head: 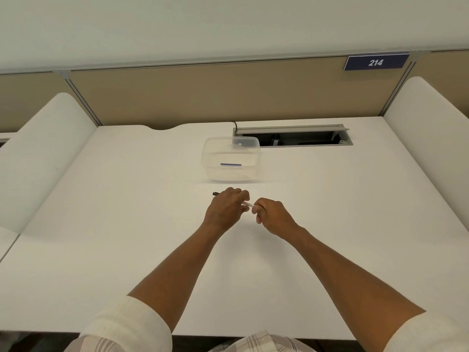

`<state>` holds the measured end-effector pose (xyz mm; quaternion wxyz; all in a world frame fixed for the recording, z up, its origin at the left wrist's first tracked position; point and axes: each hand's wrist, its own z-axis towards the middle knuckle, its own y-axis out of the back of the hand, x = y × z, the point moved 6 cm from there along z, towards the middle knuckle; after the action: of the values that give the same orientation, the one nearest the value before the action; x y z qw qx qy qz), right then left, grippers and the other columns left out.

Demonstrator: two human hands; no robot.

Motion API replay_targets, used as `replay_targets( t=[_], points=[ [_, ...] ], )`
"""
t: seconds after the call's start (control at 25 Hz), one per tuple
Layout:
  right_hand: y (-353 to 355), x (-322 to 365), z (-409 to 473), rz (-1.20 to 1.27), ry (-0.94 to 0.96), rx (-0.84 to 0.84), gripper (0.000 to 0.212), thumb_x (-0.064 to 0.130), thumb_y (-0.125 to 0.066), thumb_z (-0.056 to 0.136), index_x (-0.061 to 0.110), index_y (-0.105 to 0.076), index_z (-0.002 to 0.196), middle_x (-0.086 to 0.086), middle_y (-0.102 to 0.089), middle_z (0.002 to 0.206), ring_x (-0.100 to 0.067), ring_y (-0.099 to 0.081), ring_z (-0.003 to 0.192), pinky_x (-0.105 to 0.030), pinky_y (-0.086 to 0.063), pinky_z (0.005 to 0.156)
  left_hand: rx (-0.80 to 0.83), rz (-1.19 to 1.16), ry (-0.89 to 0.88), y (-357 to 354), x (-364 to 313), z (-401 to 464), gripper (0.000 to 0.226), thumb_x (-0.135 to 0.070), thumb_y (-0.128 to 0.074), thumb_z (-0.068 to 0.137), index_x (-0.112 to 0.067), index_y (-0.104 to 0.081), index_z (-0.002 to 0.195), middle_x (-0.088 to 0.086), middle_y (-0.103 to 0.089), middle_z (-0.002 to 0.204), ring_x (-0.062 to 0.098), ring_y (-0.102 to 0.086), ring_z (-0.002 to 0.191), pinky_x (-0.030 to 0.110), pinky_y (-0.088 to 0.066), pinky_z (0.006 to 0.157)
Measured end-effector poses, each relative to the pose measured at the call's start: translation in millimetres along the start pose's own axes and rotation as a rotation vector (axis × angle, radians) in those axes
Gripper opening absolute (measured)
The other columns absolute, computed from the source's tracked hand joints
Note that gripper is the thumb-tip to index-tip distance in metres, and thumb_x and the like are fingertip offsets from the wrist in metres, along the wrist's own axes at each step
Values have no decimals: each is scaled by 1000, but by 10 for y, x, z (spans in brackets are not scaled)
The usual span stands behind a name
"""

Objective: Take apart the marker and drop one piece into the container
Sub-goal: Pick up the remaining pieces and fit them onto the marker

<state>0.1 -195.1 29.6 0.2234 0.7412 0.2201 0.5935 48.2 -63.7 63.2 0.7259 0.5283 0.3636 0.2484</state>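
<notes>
Both hands hold a marker [248, 204] just above the white desk [127, 224]. My left hand [225, 209] grips its left part, and a dark end pokes out past the knuckles at the left. My right hand [271, 214] grips the right end. A short pale stretch of the barrel shows between the two hands; the rest is hidden by fingers. A clear plastic container [231, 158] stands open on the desk a little beyond the hands, with a thin blue strip on its near wall.
An open cable hatch [291, 135] is set into the desk behind and right of the container. Tan partition panels [203, 97] close off the back, with a blue sign reading 214 [375, 62]. White curved dividers [40, 153] flank both sides.
</notes>
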Motion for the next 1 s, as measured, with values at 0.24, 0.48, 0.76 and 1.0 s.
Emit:
replay_targets(
  t=[0.24,0.48,0.76,1.0],
  points=[
    [-64,-148,-160,98,-61,-103,23,20,-44,97,21,-61,81,-4,-69,71,-11,-53,59,-23,-41,55,-115,-128,189,-41,337,-133,41,-23,-71,86,-18,-60,125,0,-56,136,24,-49,125,37,-46,99],
    [-108,-256,-289,171,-119,-135,22,21,-44,98,17,-62,86,1,-66,68,-9,-50,58,-23,-39,54,-118,-353,375,-172,479,-187,49,-27,-66,90,-16,-49,135,-1,-58,128,20,-56,117,29,-42,96],
    [-166,-310,-351,89,-119,-129,9,18,-49,96,19,-57,92,2,-72,78,-7,-53,60,-21,-42,56,-57,-425,355,-263,375,12,50,-20,-72,86,-15,-54,132,0,-64,123,18,-61,112,31,-46,97],
    [-290,-328,-289,-47,-144,-156,14,16,-65,84,8,-58,75,2,-53,70,-17,-46,65,-32,-38,62,144,-353,356,-497,393,142,54,-20,-68,89,-15,-49,139,5,-56,136,23,-53,125,41,-43,105]
  ],
)
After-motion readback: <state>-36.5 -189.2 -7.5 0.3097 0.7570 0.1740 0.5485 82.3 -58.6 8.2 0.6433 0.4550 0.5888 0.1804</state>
